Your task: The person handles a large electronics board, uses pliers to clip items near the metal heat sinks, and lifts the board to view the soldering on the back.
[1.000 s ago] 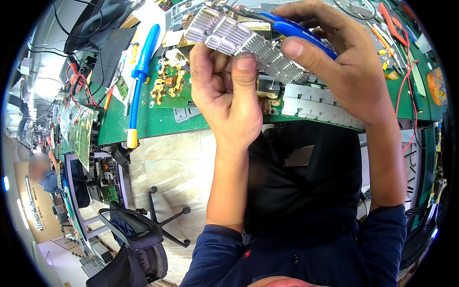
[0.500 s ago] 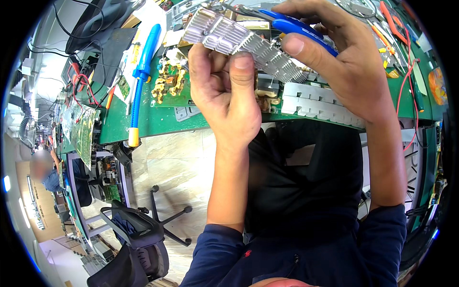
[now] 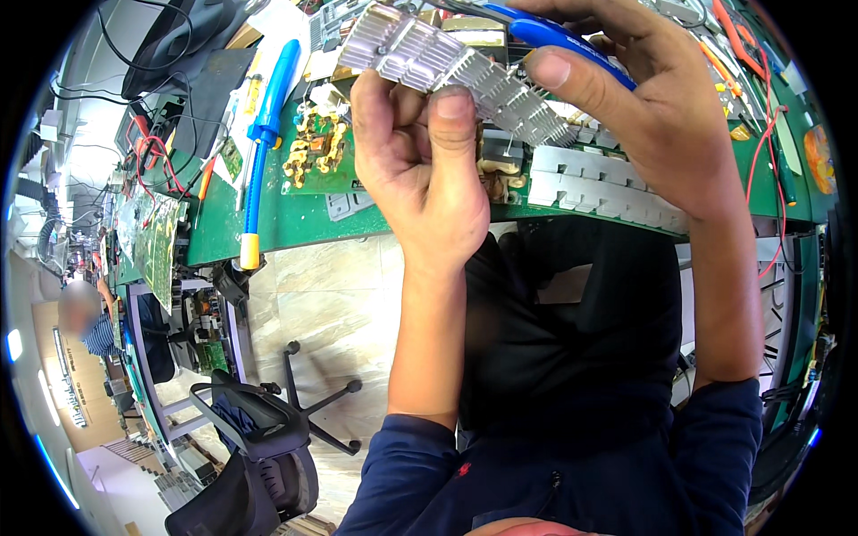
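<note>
My left hand (image 3: 420, 174) grips a silver finned heat sink (image 3: 447, 67) by its near edge, with the thumb in front and the fingers curled behind. The heat sink slants down from upper left to lower right. Beyond it, my right hand (image 3: 657, 98) is closed around a pair of pliers (image 3: 559, 40) with blue handles. The pliers point left over the heat sink's far side, and their jaws run to the top edge of the picture, so what they touch is not visible.
A pale slotted metal piece (image 3: 599, 183) lies at the bench's near edge. Left of my hands are a circuit board (image 3: 313, 156) and a blue desoldering pump (image 3: 268, 107). Red test leads (image 3: 769, 143) hang at right. An office chair (image 3: 255, 438) stands lower left; another person (image 3: 100, 332) is far left.
The heat sink and both hands have shifted very slightly upward in the picture. The pliers have moved a little farther away. Both grips stay the same.
</note>
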{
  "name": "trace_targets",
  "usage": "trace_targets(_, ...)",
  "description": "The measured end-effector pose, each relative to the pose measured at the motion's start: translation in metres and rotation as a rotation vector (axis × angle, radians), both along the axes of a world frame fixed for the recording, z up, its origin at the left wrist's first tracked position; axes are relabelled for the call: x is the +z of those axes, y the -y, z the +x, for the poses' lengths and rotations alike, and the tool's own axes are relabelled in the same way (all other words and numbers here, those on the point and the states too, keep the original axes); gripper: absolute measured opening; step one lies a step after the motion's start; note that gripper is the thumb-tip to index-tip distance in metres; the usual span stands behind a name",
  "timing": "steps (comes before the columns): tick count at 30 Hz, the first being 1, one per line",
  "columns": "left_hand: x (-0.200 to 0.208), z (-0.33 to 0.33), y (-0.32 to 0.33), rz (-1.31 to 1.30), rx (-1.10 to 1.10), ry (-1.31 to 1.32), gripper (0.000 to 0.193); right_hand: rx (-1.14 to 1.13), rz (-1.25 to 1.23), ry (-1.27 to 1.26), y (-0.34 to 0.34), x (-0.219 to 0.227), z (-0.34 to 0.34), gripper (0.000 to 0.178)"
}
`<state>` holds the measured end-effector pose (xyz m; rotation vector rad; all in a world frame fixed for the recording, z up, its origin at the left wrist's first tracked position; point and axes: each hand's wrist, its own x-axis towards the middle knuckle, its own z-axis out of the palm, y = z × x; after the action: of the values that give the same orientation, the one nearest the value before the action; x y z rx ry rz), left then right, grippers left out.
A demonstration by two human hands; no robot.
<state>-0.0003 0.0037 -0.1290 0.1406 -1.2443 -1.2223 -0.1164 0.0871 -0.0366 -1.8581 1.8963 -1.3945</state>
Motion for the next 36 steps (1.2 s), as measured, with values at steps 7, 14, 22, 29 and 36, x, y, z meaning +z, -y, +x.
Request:
trace_targets(7, -0.001, 0.000, 0.001, -0.006, 0.005, 0.009, 0.039, 0.028, -0.005, 0.055, 0.001, -0.003, -0.003, 0.054)
trace_targets(14, -0.001, 0.001, 0.001, -0.004, 0.008, 0.020, 0.035, 0.090, 0.028, 0.206, 0.002, -0.006, -0.011, 0.052)
trace_targets(22, 0.000, 0.000, 0.000, 0.002, 0.004, 0.011, 0.033, 0.120, 0.065, 0.242, 0.000, -0.001, -0.014, 0.051)
trace_targets(29, 0.001, 0.001, 0.001, -0.016, 0.023, 0.033, 0.031, 0.027, 0.040, 0.044, -0.001, 0.001, 0.000, 0.052)
trace_targets(36, 0.003, -0.001, -0.001, 0.019, 0.032, 0.029, 0.030, 0.082, 0.044, 0.159, 0.000, -0.010, -0.006, 0.048)
